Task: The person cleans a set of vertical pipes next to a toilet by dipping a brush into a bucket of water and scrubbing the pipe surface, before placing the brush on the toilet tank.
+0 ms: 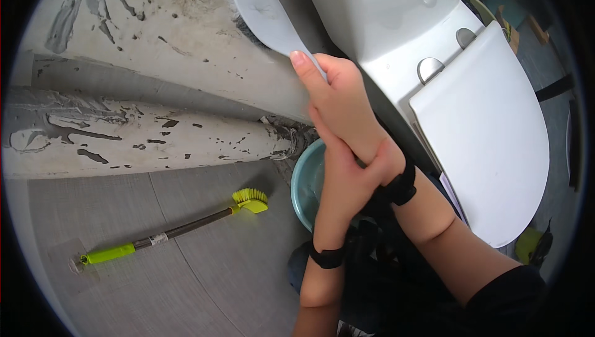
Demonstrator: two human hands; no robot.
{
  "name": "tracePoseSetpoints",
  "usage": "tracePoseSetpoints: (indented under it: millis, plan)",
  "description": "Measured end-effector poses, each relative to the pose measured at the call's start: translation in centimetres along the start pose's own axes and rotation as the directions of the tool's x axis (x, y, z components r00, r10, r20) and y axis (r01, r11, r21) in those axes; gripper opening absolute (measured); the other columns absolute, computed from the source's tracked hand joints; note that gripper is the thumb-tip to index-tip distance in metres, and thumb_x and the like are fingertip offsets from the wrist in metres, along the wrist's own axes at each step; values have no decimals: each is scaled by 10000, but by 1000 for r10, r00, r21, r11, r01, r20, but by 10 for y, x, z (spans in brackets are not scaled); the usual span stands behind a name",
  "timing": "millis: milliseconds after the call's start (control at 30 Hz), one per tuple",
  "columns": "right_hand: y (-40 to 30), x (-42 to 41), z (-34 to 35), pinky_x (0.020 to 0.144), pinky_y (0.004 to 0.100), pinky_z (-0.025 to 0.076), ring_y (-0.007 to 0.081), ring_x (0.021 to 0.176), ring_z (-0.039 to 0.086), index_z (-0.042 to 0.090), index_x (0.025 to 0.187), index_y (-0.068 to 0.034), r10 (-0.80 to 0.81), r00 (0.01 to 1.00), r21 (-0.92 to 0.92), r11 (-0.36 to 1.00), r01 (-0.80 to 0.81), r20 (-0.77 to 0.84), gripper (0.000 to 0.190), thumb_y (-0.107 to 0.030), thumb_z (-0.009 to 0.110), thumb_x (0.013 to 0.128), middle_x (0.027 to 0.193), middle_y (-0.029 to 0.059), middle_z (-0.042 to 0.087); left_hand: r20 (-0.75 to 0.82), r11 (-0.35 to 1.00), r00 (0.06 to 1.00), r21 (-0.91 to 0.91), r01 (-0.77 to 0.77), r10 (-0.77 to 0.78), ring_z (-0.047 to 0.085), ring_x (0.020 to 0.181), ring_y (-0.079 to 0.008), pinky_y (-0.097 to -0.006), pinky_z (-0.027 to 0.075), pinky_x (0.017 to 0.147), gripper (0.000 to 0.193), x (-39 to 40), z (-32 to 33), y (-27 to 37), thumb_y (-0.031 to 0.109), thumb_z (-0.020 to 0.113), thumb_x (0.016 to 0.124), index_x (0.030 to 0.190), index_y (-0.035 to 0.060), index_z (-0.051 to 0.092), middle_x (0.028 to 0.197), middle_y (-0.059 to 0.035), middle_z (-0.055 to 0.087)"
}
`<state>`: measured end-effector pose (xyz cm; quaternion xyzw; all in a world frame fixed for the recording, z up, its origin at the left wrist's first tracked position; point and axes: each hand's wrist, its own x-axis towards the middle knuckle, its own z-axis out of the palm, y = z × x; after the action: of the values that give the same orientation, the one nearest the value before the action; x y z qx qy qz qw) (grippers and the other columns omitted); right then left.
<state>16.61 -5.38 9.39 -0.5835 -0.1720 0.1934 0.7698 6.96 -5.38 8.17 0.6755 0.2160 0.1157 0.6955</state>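
Observation:
In my right hand (341,95) is the handle of a light grey plastic scrub brush (267,14). Its bristles face the thick upper pipe (195,53), a pale pipe with grey smears and dark specks; whether they touch cannot be told. My left hand (348,165) is wrapped around my right wrist. Beneath my hands, partly hidden by them, is a teal plastic basin (302,188). A second, thinner pale pipe (223,139) with dark patches runs below the thick one.
A green long-handled brush (200,223) hangs on the grey tiled wall (139,207) at left. To the right stands a white toilet with its lid (488,142) down. A green object (527,244) lies beyond the lid, at the lower right.

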Motion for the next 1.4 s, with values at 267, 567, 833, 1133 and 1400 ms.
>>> tracePoseSetpoints:
  millis: [267, 567, 833, 1133, 1400]
  plan:
    - [-2, 0, -3, 419, 310, 276, 135, 456, 281, 458, 599, 11, -79, 997, -86, 993, 79, 1, 467, -300, 610, 912, 481, 87, 334, 50, 1000, 998, 9, 28, -28, 564, 999, -196, -331, 460, 874, 496, 3, 0, 0, 119, 662, 781, 1205, -24, 448, 1073, -108, 564]
    - [-13, -9, 2, 448, 248, 188, 28, 539, 224, 406, 616, -54, -103, 995, -114, 988, 103, 13, 418, -237, 591, 942, 551, -73, 262, 54, 996, 995, 28, -81, 80, 574, 970, -186, -317, 473, 845, 514, 0, -1, 5, 118, 684, 756, 1198, -13, 457, 1068, -103, 574]
    - [-12, -6, 1, 425, 231, 208, 19, 497, 257, 476, 639, -43, -313, 949, -241, 919, 311, 33, 385, -250, 579, 946, 523, -76, 302, 62, 992, 992, 40, -117, 114, 577, 972, -188, -320, 473, 849, 504, -4, 0, 12, 120, 687, 760, 1194, -10, 465, 1061, -94, 576]
    - [-22, -12, 5, 439, 230, 211, 18, 528, 262, 529, 681, -21, -199, 978, -218, 954, 208, 62, 353, -247, 572, 949, 554, -74, 331, 49, 982, 983, 46, -181, 179, 568, 989, -182, -319, 465, 864, 527, -7, -1, 13, 128, 688, 765, 1210, -13, 444, 1075, -100, 563]
    - [-9, -3, 6, 412, 300, 292, 115, 439, 305, 507, 611, 13, -232, 973, -170, 958, 230, 7, 459, -322, 616, 906, 461, 70, 351, -17, 990, 990, 19, -142, 143, 545, 1037, -184, -312, 455, 883, 638, -4, 2, 8, 123, 680, 775, 1303, -13, 349, 1157, -114, 521]
